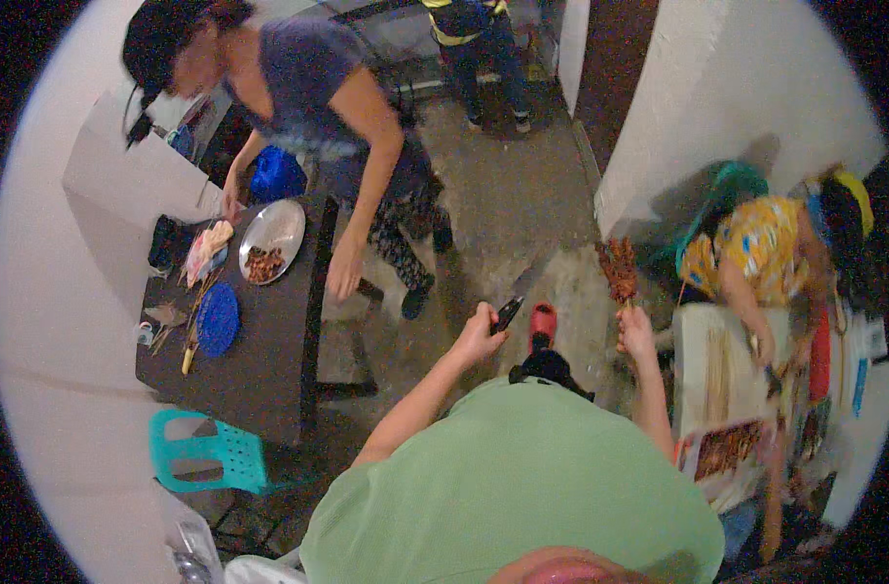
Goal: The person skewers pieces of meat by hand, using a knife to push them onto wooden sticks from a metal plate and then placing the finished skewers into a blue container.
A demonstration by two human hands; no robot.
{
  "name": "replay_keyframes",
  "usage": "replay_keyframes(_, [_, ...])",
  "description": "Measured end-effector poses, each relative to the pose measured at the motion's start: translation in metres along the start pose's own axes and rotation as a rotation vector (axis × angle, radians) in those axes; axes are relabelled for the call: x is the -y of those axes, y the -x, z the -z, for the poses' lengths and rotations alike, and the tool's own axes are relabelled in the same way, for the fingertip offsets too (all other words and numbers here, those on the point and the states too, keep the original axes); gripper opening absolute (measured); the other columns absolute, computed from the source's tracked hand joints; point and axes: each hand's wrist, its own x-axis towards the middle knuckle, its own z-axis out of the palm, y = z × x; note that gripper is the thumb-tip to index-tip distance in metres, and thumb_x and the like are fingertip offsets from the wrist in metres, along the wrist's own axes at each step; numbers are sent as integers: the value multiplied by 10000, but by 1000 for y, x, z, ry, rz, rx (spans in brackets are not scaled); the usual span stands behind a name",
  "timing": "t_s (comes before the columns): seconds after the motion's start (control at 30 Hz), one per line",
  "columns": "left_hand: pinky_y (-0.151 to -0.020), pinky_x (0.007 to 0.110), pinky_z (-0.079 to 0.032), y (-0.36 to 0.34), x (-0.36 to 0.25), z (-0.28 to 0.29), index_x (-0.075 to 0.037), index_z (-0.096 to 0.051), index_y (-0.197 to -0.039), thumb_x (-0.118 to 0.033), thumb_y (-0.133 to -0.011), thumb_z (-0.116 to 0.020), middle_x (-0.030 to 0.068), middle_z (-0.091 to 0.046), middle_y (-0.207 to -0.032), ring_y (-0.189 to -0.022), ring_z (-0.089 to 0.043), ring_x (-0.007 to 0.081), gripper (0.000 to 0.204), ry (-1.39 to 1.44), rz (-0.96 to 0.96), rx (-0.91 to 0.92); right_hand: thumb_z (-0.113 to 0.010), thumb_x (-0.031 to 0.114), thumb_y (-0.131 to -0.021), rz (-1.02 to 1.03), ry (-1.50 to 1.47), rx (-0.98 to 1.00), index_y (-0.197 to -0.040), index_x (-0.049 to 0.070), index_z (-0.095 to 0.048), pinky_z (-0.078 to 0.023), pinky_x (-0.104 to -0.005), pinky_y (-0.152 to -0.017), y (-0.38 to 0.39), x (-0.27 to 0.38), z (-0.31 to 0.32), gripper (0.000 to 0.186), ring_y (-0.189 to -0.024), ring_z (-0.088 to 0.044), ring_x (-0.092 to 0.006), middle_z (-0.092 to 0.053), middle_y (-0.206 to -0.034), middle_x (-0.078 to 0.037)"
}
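Note:
My left hand (482, 333) grips a narrow, glossy black object (507, 314), possibly a phone. My right hand (633, 336) is closed on the sticks of skewered meat (620, 268), reddish brown and held upright. Right of it, a white work surface (693, 346) bears thin sticks (727, 365), with a tray of dark red meat (727, 450) below. Off to the left, a dark table (269, 384) holds an oval metal plate (284, 234) with browned meat pieces (263, 264), a blue plate (218, 319) and a pale pink bundle (209, 248).
A blurred co-worker (298, 88) leans over the left table. Another in yellow patterned clothing (756, 243) is at the right surface. A third person (493, 68) stands at the back. A teal chair (221, 453), a blue bag (277, 173) and a wall (717, 88) surround the concrete floor (532, 185).

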Motion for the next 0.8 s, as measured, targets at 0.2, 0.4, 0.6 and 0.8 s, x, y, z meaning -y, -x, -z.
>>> replay_keyframes(0.2, [-667,429,-457,-129,5,5,-47,-363,-958,-142,-773,-714,183,-543,-812,-764,-582,355,408,47,223,-92,-439,332,-984,213,165,32,-913,74,-503,-367,-274,-387,-185,27,-10,275,-447,-385,-82,-413,-657,3])
replay_keyframes(0.4, [-649,417,-448,-218,3,36,-48,-363,-956,-125,-757,-706,171,-521,-774,-723,-563,348,404,55,329,-371,-450,270,-977,103,170,180,-950,7,-544,-438,-377,-711,-288,109,-51,281,-764,-556,-256,-591,-839,-126])
replay_keyframes(0.6, [-671,409,-443,-282,0,86,-36,-375,-957,-112,-752,-697,182,-508,-791,-745,-553,341,389,193,500,-629,-442,247,-985,177,283,318,-939,18,-559,-453,-385,-774,-373,161,-110,262,-847,-594,-278,-623,-884,-144])
replay_keyframes(0.8, [-677,409,-446,-348,57,152,-34,-385,-939,-115,-758,-697,173,-517,-806,-757,-562,298,369,140,578,-856,-451,213,-973,361,440,420,-965,7,-570,-453,-393,-775,-471,215,-183,238,-853,-598,-295,-627,-906,-158])
